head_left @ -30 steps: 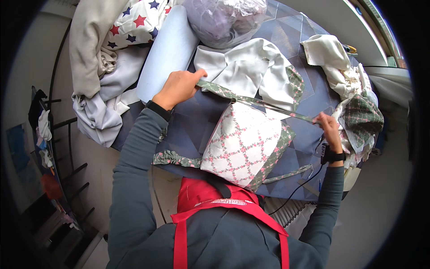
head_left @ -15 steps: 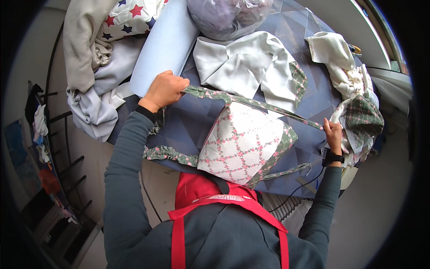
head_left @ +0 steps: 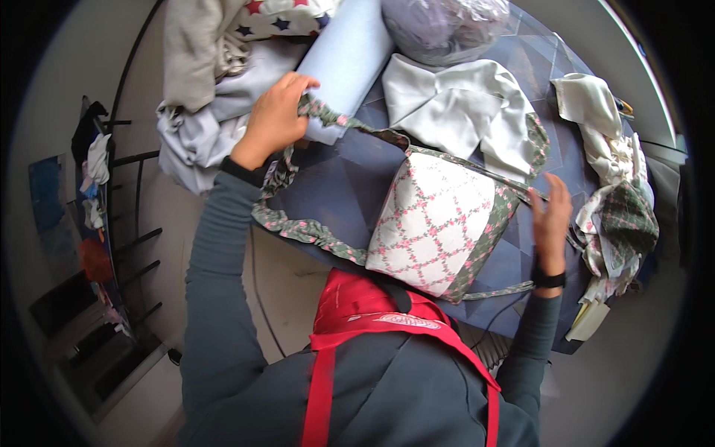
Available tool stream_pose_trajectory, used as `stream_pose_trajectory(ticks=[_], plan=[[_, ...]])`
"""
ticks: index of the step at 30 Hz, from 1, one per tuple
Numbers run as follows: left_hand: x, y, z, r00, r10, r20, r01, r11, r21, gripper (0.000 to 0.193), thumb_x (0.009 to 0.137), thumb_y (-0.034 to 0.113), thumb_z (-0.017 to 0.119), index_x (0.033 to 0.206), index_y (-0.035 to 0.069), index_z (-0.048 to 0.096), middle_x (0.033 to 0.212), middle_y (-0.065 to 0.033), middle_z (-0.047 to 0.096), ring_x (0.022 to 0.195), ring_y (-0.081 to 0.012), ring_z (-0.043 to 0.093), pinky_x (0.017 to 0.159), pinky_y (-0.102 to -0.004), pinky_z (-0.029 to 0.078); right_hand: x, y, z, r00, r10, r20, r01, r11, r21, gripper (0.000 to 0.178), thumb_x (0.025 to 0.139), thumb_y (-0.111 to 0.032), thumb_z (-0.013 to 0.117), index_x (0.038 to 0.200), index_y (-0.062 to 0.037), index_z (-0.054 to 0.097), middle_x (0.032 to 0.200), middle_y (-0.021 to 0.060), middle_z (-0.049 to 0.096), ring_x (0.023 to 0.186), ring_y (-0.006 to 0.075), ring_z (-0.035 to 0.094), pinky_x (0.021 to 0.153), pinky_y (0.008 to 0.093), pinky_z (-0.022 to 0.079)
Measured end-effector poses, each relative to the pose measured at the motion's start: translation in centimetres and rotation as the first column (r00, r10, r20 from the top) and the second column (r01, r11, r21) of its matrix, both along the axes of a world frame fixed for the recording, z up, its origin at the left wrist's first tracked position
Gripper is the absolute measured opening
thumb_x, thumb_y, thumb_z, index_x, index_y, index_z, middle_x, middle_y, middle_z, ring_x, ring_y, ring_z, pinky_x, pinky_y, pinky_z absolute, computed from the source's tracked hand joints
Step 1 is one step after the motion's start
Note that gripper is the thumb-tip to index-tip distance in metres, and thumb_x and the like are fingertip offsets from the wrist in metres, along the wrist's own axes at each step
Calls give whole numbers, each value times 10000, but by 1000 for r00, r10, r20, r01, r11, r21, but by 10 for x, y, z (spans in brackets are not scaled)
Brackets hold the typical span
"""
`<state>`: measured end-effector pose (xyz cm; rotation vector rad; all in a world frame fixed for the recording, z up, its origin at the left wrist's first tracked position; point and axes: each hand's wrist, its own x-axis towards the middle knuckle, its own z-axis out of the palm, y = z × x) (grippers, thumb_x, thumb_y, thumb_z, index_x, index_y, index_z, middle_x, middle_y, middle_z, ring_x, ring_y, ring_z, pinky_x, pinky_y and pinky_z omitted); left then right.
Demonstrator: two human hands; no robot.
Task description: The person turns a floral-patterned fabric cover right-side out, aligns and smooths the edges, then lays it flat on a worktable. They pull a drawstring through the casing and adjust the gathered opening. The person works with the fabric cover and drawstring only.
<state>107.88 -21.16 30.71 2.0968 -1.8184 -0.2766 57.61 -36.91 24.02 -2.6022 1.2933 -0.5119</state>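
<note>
On the table in front of me lies a sewn cloth piece (head_left: 432,223), white with a pink flower lattice and a dark green floral border. A green floral strap (head_left: 361,127) runs along its far edge. My left hand (head_left: 275,115) is closed on the strap's left end, beside the pale blue roll. At the right end, my right hand (head_left: 551,223) has its fingers stretched out, with the strap passing by the fingertips. Whether they still touch it is hard to see. A gathered green floral band (head_left: 316,229) loops from the cloth's near left corner up toward my left wrist.
A pale blue fabric roll (head_left: 346,56) and grey cloth (head_left: 257,82) lie at the far left. White satiny cloth (head_left: 458,104) sits beyond the sewn piece, near a clear bag of fabric (head_left: 447,30). Heaped cream and floral cloth (head_left: 622,201) covers the right edge. A cord hangs below.
My right hand has opened from its grip on the strap, which has gone from taut to slack. My left hand has risen slightly with its end. The whole view has shifted.
</note>
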Motion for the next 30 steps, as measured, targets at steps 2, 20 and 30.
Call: stream_pose_trajectory(ticks=[2, 20, 30], plan=[[2, 7, -9, 973, 199, 117, -179, 970, -166, 449, 732, 115, 736, 1157, 57, 605, 1123, -144, 624, 1023, -367, 615, 866, -419, 505, 74, 58, 16, 972, 231, 50, -236, 958, 164, 496, 839, -220, 753, 1275, -62, 579, 1282, 151, 592, 1198, 325, 536, 1019, 449, 393], [95, 194, -95, 262, 543, -798, -432, 805, 406, 449, 791, 165, 801, 1174, -1, 636, 836, -20, 653, 684, -92, 584, 636, -247, 465, 132, 188, 12, 929, 319, -190, -288, 942, 173, 306, 791, -193, 738, 1071, -94, 663, 1440, 103, 493, 1387, 292, 401, 1165, 526, 178], [-16, 207, -80, 962, 155, -224, -198, 963, -185, 528, 754, 114, 783, 1239, 37, 590, 1242, -156, 596, 1182, -346, 547, 1031, -422, 428, -43, 211, 6, 909, -402, 113, 333, 862, 383, 379, 760, 102, 584, 1116, -15, 633, 1154, 131, 638, 1075, 316, 604, 873, 376, 497]])
